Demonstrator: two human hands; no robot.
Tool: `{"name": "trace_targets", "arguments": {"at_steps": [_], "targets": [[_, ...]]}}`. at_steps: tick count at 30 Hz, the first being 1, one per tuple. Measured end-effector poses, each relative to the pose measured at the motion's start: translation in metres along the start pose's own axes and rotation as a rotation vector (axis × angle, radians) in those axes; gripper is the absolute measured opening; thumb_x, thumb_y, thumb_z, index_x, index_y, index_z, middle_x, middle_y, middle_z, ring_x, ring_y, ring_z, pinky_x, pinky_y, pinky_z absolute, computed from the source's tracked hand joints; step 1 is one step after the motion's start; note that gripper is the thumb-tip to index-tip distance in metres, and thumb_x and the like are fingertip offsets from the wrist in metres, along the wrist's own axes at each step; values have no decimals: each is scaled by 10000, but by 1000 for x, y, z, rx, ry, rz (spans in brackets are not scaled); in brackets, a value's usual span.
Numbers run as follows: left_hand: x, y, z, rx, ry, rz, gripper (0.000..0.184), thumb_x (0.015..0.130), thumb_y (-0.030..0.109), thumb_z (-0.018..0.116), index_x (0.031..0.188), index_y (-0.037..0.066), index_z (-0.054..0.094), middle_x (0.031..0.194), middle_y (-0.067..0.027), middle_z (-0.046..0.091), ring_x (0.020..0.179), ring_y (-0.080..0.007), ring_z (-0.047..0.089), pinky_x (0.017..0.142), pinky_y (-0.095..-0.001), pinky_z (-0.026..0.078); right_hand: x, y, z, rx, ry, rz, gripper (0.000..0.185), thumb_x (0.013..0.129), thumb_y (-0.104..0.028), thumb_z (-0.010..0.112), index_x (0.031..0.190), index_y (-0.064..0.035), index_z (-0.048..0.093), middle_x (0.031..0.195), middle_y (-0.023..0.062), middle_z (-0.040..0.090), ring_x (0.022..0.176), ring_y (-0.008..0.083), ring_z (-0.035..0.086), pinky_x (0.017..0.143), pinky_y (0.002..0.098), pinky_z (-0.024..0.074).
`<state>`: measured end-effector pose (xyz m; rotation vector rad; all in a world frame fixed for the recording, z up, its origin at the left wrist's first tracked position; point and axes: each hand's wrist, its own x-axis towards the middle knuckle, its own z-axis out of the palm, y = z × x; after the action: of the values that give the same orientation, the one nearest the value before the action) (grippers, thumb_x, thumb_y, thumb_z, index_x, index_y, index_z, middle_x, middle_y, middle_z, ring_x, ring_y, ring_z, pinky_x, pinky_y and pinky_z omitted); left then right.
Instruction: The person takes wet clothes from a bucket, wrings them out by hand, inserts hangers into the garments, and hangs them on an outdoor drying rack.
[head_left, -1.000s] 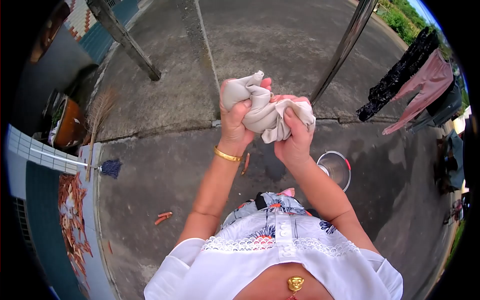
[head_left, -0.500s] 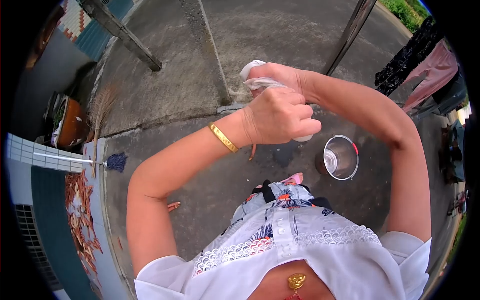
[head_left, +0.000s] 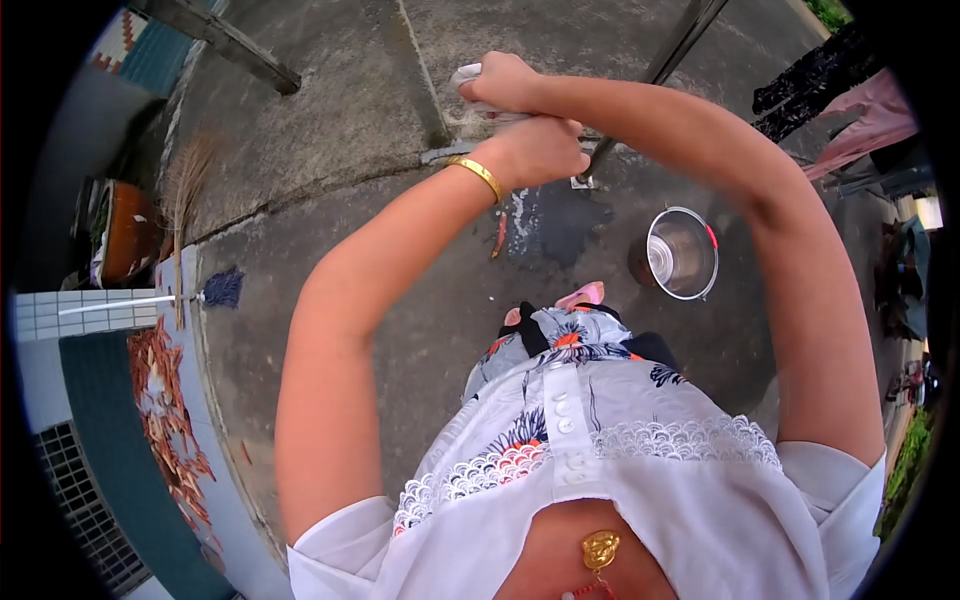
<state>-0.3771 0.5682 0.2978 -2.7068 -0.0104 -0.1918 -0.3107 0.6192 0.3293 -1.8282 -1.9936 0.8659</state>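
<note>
Both hands are closed on a light, off-white cloth [head_left: 466,74], held out in front of me near the top of the view. My right hand [head_left: 505,82] is farther out, fingers wrapped round the cloth, whose end sticks out at its left. My left hand [head_left: 540,152], below a gold bangle [head_left: 478,174], is a fist just nearer to me and touching or close to the other hand. Most of the cloth is hidden by the fingers. Below the hands, water drops and a dark wet patch [head_left: 560,225] show on the concrete.
A metal bucket [head_left: 682,255] stands on the ground at the right. Clothes [head_left: 865,110] hang at the upper right, beyond a metal pole [head_left: 668,55]. At the left are a twig broom [head_left: 186,190], a mop [head_left: 222,288], an orange-brown pot [head_left: 130,235] and reddish-brown strips [head_left: 165,400].
Both hands have moved up and farther out with the cloth, and the forearms have turned so that the hands are twisted against each other. Water drops now show below them.
</note>
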Motion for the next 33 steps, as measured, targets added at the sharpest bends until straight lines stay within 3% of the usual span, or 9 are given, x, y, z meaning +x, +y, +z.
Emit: {"name": "trace_targets", "arguments": {"at_steps": [7, 10, 13, 15, 17, 21, 23, 27, 33], "targets": [[-56, 48, 19, -451, 226, -289, 369, 626, 181, 630, 989, 149, 566, 987, -79, 558, 1009, -209, 479, 872, -405, 370, -2, 82, -2, 604, 620, 328, 346, 668, -263, 576, 843, 32, 622, 828, 187, 617, 775, 271, 606, 705, 348, 465], [-70, 80, 51, -1175, 70, -662, 522, 674, 335, 653, 1133, 143, 493, 1106, -89, 522, 1073, -228, 445, 904, -438, 347, -20, 89, -17, 1093, 691, 284, 244, 695, -173, 573, 836, 23, 610, 768, 117, 613, 711, 199, 595, 647, 309, 464], [-40, 88, 48, -2650, 203, -977, 633, 719, 530, 571, 1193, 134, 432, 1153, -87, 496, 1117, -252, 415, 926, -454, 333, -61, 68, -2, 1399, 661, 73, 136, 740, -109, 556, 849, -29, 576, 739, 30, 580, 657, 143, 568, 580, 262, 447], [-14, 83, 36, -2989, 925, -565, 736, 716, 647, 467, 1220, 117, 392, 1165, -95, 488, 1099, -270, 437, 915, -438, 358, -96, 59, 20, 1270, 517, -88, 188, 733, -142, 586, 893, -46, 562, 891, 52, 574, 799, 162, 553, 696, 271, 435], [-8, 80, 40, -3049, 1248, -619, 693, 745, 614, 459, 1206, 99, 407, 1138, -110, 504, 1038, -258, 488, 903, -400, 388, -134, 57, 24, 566, 375, -478, 267, 737, -201, 579, 945, -37, 546, 1084, 80, 486, 1011, 169, 460, 882, 296, 345], [-12, 71, 38, -2940, 1226, -812, 536, 744, 386, 583, 1150, 66, 443, 1074, -108, 534, 979, -252, 529, 857, -395, 433, -190, 73, 3, 578, 69, -525, 392, 777, -364, 543, 999, -42, 539, 1127, 79, 461, 1067, 188, 429, 913, 327, 312], [-7, 75, 30, -3023, 865, -835, 528, 725, 298, 629, 1153, 56, 437, 1065, -106, 536, 987, -244, 526, 881, -381, 418, -206, 92, -5, 1168, 220, 16, 417, 830, -412, 477, 1039, -53, 517, 1103, 69, 490, 1000, 179, 483, 859, 323, 353], [38, 94, 13, -2761, 552, -607, 660, 654, 323, 728, 1174, 58, 419, 1101, -54, 510, 1025, -184, 494, 894, -350, 403, -223, 109, -19, 1080, 168, 441, 507, 818, -488, 465, 1072, -51, 512, 1028, 66, 539, 921, 154, 514, 805, 320, 371], [93, 126, 1, -2981, 411, -583, 664, 670, 322, 704, 1203, 57, 410, 1174, -76, 479, 1075, -205, 466, 949, -353, 356, -277, 176, -44, 605, 1109, 167, 213, 852, -252, 520, 829, -56, 601, 603, -60, 477, 538, 20, 390, 470, 197, 318]]}}
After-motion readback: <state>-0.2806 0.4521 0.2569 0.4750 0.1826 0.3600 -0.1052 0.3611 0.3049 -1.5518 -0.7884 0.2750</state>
